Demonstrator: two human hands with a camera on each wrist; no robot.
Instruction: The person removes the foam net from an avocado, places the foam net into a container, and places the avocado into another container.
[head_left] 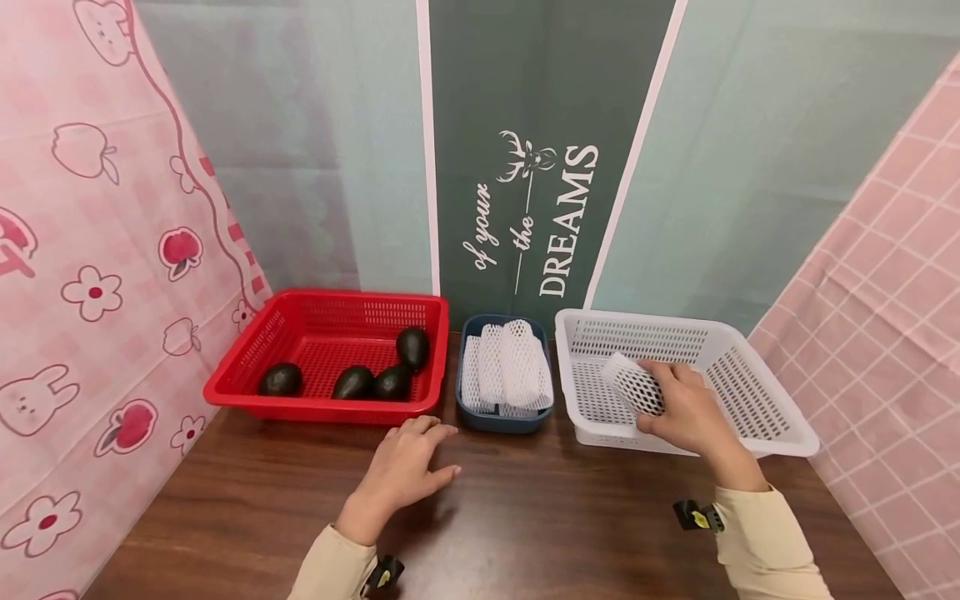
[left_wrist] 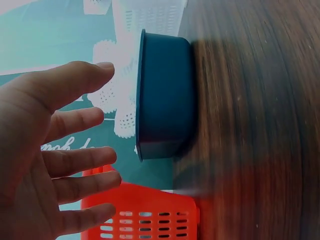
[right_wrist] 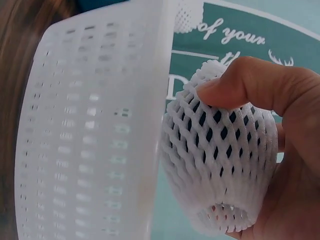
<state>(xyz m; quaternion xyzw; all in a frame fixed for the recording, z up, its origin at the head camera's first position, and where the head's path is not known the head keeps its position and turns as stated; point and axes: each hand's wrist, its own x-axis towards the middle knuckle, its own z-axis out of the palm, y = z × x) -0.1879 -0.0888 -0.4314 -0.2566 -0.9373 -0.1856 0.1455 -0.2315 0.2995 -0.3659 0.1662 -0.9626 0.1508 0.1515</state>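
In my right hand (head_left: 686,408) is an avocado in a white foam net sleeve (head_left: 633,385), gripped between thumb and fingers over the white basket (head_left: 780,425). The right wrist view shows dark skin through the mesh of the foam net (right_wrist: 220,145), whose near end gapes. My left hand (head_left: 408,462) hovers over the table in front of the red basket, fingers spread and holding nothing. Near its fingertips stands a blue bin (left_wrist: 167,95) with several white foam nets (head_left: 517,367) piled in it.
On the left, the red basket (head_left: 322,407) holds several bare avocados (head_left: 412,348). All the containers stand in a row on a dark wood table (head_left: 540,517). A printed cloth (head_left: 555,100) hangs behind, with pink cloths at both sides.
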